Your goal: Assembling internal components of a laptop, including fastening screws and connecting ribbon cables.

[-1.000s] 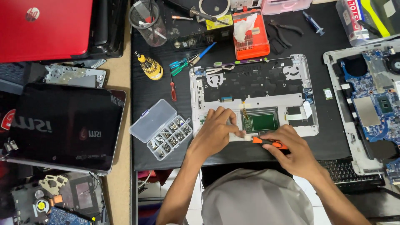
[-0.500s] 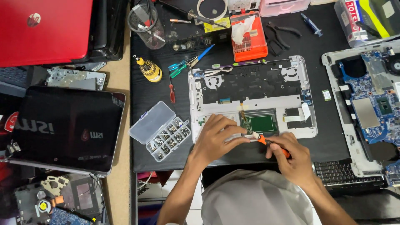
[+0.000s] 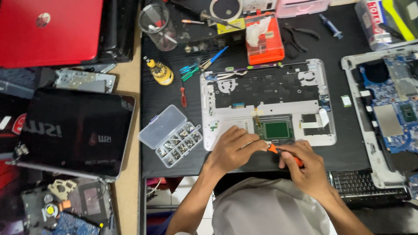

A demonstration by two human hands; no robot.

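While right hand [image 3: 305, 167] grips screwdriver [image 3: 285, 154], laptop shell [image 3: 226, 117]

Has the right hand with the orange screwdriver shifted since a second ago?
Yes. The right hand drifted slightly toward the white laptop base's near edge.

White laptop shell [image 3: 217, 126] (green board [image 3: 277, 129]), orange screwdriver [image 3: 285, 154].

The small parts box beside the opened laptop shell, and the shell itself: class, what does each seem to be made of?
The parts box looks like clear, glossy plastic: its contents and the dark mat show through the open lid. The laptop shell appears to be white matte plastic, though painted metal cannot be ruled out.
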